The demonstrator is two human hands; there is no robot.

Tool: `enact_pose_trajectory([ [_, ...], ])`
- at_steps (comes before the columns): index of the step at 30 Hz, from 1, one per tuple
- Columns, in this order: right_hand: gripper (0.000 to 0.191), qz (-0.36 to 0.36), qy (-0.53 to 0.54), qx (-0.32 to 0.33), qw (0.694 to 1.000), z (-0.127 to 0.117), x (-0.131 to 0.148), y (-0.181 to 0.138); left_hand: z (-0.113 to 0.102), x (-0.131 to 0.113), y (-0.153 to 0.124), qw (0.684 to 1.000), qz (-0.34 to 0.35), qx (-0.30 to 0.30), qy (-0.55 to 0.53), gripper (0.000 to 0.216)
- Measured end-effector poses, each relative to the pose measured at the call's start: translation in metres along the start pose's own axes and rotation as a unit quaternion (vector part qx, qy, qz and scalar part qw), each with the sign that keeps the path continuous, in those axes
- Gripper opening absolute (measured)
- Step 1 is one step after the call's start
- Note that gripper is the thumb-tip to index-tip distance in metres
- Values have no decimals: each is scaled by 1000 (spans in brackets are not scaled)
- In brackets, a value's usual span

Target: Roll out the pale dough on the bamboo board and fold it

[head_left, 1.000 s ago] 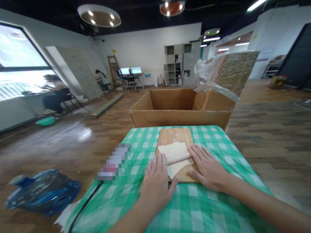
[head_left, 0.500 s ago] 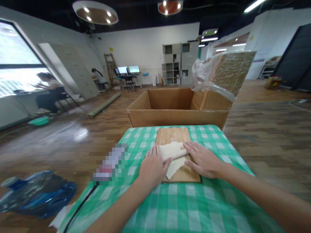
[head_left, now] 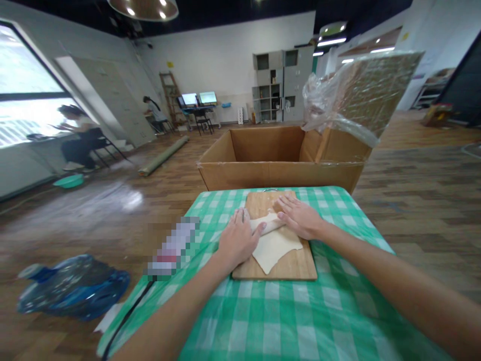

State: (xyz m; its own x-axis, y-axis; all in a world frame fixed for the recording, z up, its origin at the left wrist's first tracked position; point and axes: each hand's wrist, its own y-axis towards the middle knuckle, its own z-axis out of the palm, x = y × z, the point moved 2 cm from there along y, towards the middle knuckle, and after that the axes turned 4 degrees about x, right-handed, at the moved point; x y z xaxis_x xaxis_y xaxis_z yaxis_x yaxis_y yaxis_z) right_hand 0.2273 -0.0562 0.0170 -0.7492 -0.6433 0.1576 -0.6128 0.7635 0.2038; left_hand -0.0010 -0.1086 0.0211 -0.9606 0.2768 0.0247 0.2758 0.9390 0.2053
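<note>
A pale, floury rolling pin point(head_left: 267, 224) lies across a wooden board point(head_left: 278, 272), with a thin sheet of dough point(head_left: 276, 246) under and around it. The dough spreads toward me in a ragged point. My left hand point(head_left: 238, 238) rests on the pin's left end, fingers stretched forward and thumb out along the pin. On the right end lies my right hand point(head_left: 298, 216), its fingers extended flat and pointing left. Both palms press from above without wrapping round the pin. The pin's ends are hidden under my hands.
A green-and-white checked cloth point(head_left: 259, 321) covers the table. On its left lies a blurred-out device point(head_left: 175, 248) with a black cable. A big open cardboard box point(head_left: 278, 173) stands beyond the table; a blue water jug point(head_left: 75, 286) lies at the lower left. Two people sit farther back.
Both hands and the rolling pin have moved away from me along the board. More of the dough sheet shows on the near side. The camera view has shifted slightly.
</note>
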Motion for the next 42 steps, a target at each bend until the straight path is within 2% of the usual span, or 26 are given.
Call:
enact_pose_trajectory([
  [3,70,-13,4,-9,1000,-2,7,-41,-5,-21,-29,1000,16,4,-26,76],
  [8,75,-19,-19,-2,1000,-14,25,-94,-13,-55,-76,999,41,-31,-18,86],
  [12,78,-24,-30,-5,999,-19,33,-112,-14,-68,-94,998,46,-36,-9,86],
  [20,82,-44,-46,-13,998,-25,38,-135,-17,-76,-118,995,75,-69,-3,85],
  [35,87,-64,-74,-2,995,-27,36,-154,-16,-77,-139,992,93,-89,6,86],
  [38,86,-59,-67,8,996,-28,35,-144,-15,-70,-127,992,95,-83,5,85],
  [42,83,-56,-41,2,998,-27,32,-111,-14,-56,-97,996,64,-62,-1,79],
])
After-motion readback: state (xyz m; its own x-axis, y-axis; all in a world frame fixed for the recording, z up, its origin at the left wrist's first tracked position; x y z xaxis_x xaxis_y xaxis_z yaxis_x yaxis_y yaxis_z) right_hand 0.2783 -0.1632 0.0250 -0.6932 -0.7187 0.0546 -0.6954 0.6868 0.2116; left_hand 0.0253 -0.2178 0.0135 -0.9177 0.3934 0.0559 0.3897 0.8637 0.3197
